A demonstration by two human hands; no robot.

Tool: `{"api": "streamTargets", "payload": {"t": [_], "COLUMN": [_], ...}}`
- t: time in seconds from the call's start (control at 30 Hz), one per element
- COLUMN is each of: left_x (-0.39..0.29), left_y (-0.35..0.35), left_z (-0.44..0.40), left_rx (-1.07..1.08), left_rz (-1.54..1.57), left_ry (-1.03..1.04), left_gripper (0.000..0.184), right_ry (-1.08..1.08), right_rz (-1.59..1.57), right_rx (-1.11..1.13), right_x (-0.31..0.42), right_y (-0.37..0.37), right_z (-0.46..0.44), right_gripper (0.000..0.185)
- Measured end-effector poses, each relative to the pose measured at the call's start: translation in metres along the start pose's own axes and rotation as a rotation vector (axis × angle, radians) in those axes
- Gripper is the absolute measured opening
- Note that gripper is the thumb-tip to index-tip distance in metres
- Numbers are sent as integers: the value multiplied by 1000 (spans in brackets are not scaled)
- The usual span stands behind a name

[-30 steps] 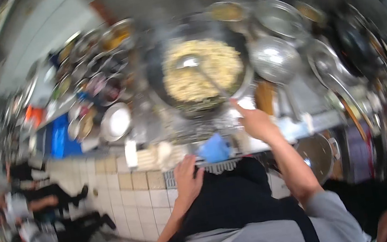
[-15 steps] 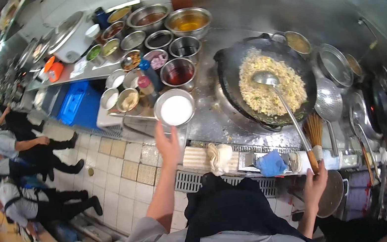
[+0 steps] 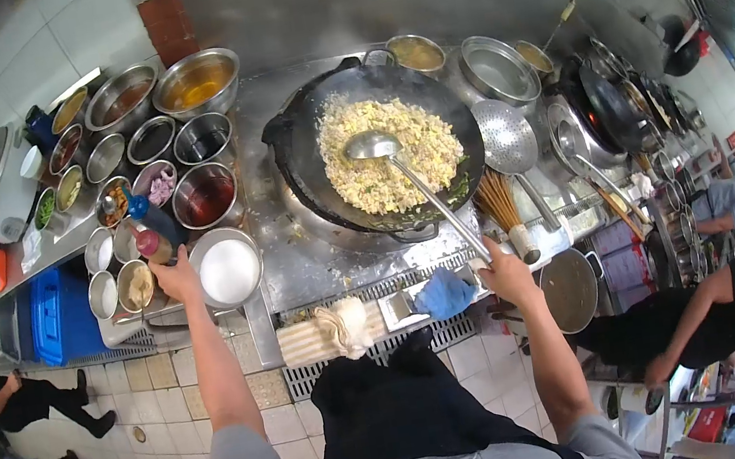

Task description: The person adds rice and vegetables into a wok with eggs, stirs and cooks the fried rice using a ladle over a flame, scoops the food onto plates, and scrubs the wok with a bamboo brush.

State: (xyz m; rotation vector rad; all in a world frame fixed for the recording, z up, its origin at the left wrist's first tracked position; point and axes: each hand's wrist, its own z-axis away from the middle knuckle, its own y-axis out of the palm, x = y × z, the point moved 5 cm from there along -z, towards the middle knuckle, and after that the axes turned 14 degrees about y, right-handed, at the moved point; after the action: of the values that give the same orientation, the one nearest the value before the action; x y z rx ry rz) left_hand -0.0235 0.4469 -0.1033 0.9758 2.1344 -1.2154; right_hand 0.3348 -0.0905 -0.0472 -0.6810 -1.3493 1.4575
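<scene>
So my left hand (image 3: 177, 279) is right up against the pink-topped bottle (image 3: 155, 246), near the front edge of the counter (image 3: 299, 282), over toward its left end. The bottle runs slantwise from my fingers, top end pointing forward and left, with the blue-capped bottle (image 3: 140, 208) just beyond it. Honestly can't tell if I've got a proper hold there or I'm only touching it.

My right hand (image 3: 508, 277) has its fingers wrapped around the end of the ladle (image 3: 423, 185), down by the counter's front edge. The ladle's long axis goes forward and left from that grip, over the wok (image 3: 307, 153)'s near right rim, with the scoop sitting on the fried rice (image 3: 397, 173).

Left is way nearer the bottle, fwiw. The bowl of white stuff (image 3: 254, 248) is just right of that hand, and the wok lies between it and my right.
</scene>
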Motion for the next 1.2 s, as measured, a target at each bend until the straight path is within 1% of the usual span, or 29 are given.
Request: {"api": "streamTargets", "payload": {"t": [0.07,0.1,0.13,0.17,0.23,0.3,0.33,0.37,0.4,0.43,0.47,0.5,0.53,0.6,0.63,0.7,0.73,0.77,0.8,0.87,0.93,1.0,1.07,1.1,1.17,1.2], "left_x": [6,17,20,26,17,-8,-21,-34,-40,-46,-55,-73,-92,-125,-134,-159,-175,-201,-211,-255,-302,-331,-349,-355,-364,-367], "left_y": [1,5,5,2,-13,-39,-53,-68,-79,-90,-102,-113,-125,-146,-152,-163,-166,-169,-163,-143,-107,-64,-31,-16,-6,-3], "left_z": [-3,-6,-9,-11,-10,-12,-11,-10,-9,-5,-2,6,17,41,53,81,97,113,122,144,163,189,215,222,217,212], "left_rx": [30,-16,-22,-28,-137,-164,-180,-221,-252,-285,-321,-304,-368,-491,-471,-512,-530,-486,-379,-150,293,651,879,988,944,921], "left_rz": [-26,-70,-46,-25,-9,71,110,60,116,173,232,270,333,450,483,482,479,323,388,258,129,-143,-346,-445,-475,-491], "left_ry": [31,68,45,20,48,112,145,175,191,206,220,144,213,352,337,367,383,398,418,515,703,750,850,893,880,870], "left_gripper": [58,56,55,54,49,48,48,50,49,48,47,49,52,57,62,62,63,66,64,62,63,63,64,65,63,63], "right_ry": [-87,-99,-117,-54,64,85,93,48,5,88,32,-27,-88,-118,-126,-145,-145,-145,-145,-221,-257,-273,-259,-276,-292,-270], "right_rz": [-260,-316,-372,-318,-208,-114,-69,-32,4,-70,-77,-86,-93,-78,-68,-44,-14,17,49,-2,-51,-137,-134,-244,-478,-514], "right_rx": [134,121,101,126,188,113,76,43,6,100,96,93,71,103,147,242,252,264,275,202,142,141,163,194,277,311], "right_x": [13,14,16,13,2,-14,-20,-18,-12,9,20,26,32,35,23,-11,-25,-40,-51,-60,-58,-45,-53,-63,-85,-96], "right_y": [4,1,-8,-19,-47,-64,-67,-63,-64,-71,-63,-46,-28,-18,-22,-47,-66,-87,-97,-94,-86,-61,-26,-28,-25,-23], "right_z": [6,17,29,45,82,95,96,83,61,45,23,0,-17,-18,-10,23,32,39,39,6,-38,-69,-67,-55,-28,-19], "right_gripper": [71,72,74,73,72,70,69,69,69,70,71,71,72,73,72,72,72,72,72,71,70,69,69,70,72,71]}}
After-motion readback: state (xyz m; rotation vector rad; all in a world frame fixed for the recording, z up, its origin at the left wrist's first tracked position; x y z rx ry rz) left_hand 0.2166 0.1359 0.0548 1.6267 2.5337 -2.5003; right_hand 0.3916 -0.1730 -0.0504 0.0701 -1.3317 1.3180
